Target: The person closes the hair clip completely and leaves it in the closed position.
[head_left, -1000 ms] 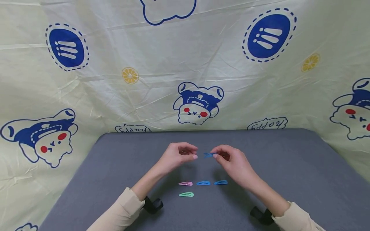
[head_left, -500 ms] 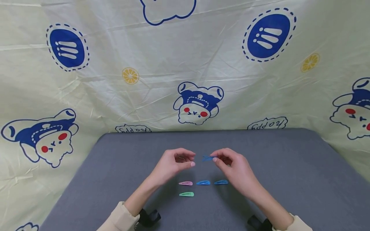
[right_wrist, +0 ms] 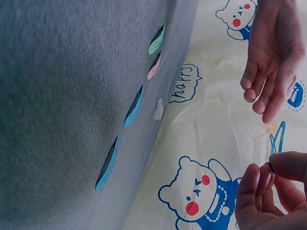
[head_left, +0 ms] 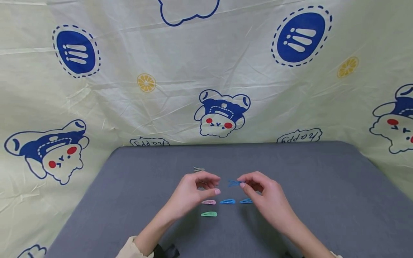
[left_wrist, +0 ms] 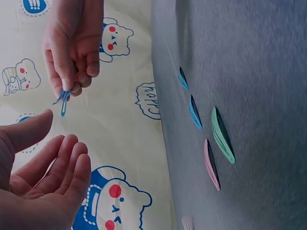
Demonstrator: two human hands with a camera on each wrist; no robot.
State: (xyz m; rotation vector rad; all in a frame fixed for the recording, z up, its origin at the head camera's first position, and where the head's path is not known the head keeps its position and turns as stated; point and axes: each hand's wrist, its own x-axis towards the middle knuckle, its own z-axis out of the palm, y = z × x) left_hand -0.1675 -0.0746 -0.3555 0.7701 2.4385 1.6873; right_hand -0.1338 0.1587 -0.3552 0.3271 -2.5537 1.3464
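In the head view my right hand (head_left: 266,195) pinches a blue snap hair clip (head_left: 233,183) between thumb and fingers, above the table. The clip's two parts stand spread apart, as the right wrist view of the blue clip (right_wrist: 280,136) shows. My left hand (head_left: 195,193) is held just left of it, thumb apart from the gently bent fingers, nothing between them. Below the hands lie a pink hair clip (head_left: 209,202), partly overlapped by the left hand, a blue clip (head_left: 227,201), another blue clip (head_left: 246,201) partly behind the right hand, and a green clip (head_left: 209,214).
A pale hair clip (head_left: 199,169) lies on the grey table (head_left: 322,200) beyond my left hand, its parts spread. Behind the table's far edge hangs a cream printed cloth (head_left: 174,114).
Both hands have come down and nearer to me, the right still holding the blue hair clip. The pale clip, earlier hidden by the left hand, now shows. The clips on the table stay put.
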